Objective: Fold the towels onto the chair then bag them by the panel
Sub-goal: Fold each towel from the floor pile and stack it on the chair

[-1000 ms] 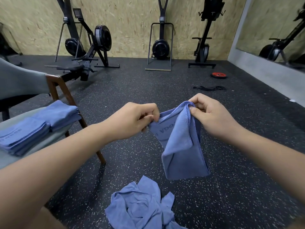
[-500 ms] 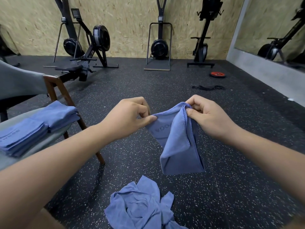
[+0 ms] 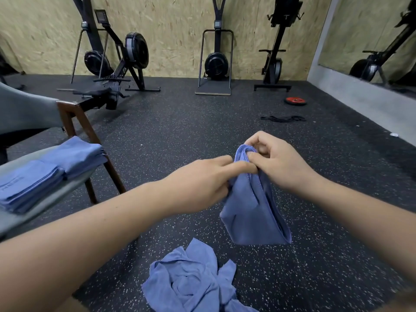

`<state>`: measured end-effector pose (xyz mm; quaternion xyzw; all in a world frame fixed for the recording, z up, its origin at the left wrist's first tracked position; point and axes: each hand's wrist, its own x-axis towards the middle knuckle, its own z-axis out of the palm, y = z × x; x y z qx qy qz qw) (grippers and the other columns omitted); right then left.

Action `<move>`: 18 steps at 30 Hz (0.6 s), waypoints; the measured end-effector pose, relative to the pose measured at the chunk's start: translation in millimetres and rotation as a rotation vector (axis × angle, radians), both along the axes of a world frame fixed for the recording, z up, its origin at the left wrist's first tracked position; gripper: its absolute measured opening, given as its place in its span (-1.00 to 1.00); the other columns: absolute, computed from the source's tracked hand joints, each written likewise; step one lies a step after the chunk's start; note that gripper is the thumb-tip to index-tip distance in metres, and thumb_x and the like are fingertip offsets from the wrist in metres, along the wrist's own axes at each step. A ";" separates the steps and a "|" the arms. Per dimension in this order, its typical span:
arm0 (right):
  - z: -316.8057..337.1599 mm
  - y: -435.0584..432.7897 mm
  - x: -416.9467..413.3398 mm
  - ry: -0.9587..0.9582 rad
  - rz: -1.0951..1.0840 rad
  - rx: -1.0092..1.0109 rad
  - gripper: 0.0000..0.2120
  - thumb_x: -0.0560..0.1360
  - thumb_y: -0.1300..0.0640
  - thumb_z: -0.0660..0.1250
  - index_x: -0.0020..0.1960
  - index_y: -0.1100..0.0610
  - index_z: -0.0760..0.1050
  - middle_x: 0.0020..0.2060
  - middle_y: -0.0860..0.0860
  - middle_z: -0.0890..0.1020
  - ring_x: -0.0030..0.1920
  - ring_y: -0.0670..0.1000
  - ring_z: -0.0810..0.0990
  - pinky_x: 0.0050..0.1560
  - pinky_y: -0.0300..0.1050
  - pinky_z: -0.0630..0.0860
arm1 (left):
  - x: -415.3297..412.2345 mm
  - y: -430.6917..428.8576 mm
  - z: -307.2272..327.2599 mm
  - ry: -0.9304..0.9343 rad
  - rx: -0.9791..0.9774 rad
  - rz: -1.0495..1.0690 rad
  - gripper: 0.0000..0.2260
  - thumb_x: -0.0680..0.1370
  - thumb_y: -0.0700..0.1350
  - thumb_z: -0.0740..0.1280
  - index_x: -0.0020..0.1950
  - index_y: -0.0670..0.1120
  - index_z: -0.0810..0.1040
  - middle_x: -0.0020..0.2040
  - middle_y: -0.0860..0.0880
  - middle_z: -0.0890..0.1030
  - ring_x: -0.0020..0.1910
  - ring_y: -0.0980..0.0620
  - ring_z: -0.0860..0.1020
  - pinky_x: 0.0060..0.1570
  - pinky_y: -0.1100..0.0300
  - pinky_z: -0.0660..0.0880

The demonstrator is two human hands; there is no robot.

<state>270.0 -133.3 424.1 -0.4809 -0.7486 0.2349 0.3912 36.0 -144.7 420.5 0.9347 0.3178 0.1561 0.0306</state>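
Note:
A blue towel (image 3: pixel 252 212) hangs folded in the air in front of me. My right hand (image 3: pixel 276 163) pinches its top edge, and my left hand (image 3: pixel 202 183) touches the right one and grips the same edge just below it. A crumpled heap of blue towels (image 3: pixel 191 280) lies on the floor below. Two stacks of folded blue towels (image 3: pixel 49 170) rest on the grey seat of the chair (image 3: pixel 74 115) at the left. No bag is in view.
Rowing machines (image 3: pixel 119 64) and ski trainers (image 3: pixel 216 61) stand along the wooden back wall. A red weight plate (image 3: pixel 295 101) and black bands (image 3: pixel 283 118) lie on the speckled rubber floor at the right. A mirror (image 3: pixel 369 37) sits above a grey ledge.
My left hand has moved right to meet my right hand, bringing the towel's two top corners together. The towel now hangs narrower and folded.

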 end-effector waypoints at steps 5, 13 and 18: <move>-3.5 -3.9 -6.9 -0.022 0.021 -0.007 -0.87 0.61 0.21 0.33 0.00 -0.01 0.56 -0.21 0.14 0.70 -0.17 0.23 0.60 -0.07 0.15 0.55 | 13.2 -3.4 -7.8 0.134 0.198 0.060 -0.60 0.58 -0.08 0.23 0.41 0.17 0.45 0.11 0.06 0.52 -0.20 -0.15 0.57 -0.34 0.03 0.47; 1.6 -3.9 -1.8 -0.021 0.052 0.000 -0.90 0.65 0.17 0.35 0.02 -0.03 0.56 -0.22 0.03 0.70 -0.20 0.07 0.59 -0.06 0.13 0.52 | 6.6 2.5 -8.9 0.004 0.238 0.210 -0.64 0.54 0.34 0.20 -0.04 0.06 0.44 -0.12 0.08 0.42 -0.25 -0.09 0.50 -0.29 0.10 0.39; 4.0 -5.3 2.6 -0.017 0.091 -0.049 -0.89 0.67 0.19 0.34 0.04 -0.01 0.57 -0.29 -0.14 0.62 -0.22 -0.15 0.52 -0.11 -0.06 0.40 | -11.5 15.0 -0.8 -0.068 0.159 0.192 -0.69 0.48 0.13 0.46 -0.15 0.08 0.33 -0.14 0.11 0.41 -0.22 -0.02 0.48 -0.21 0.06 0.45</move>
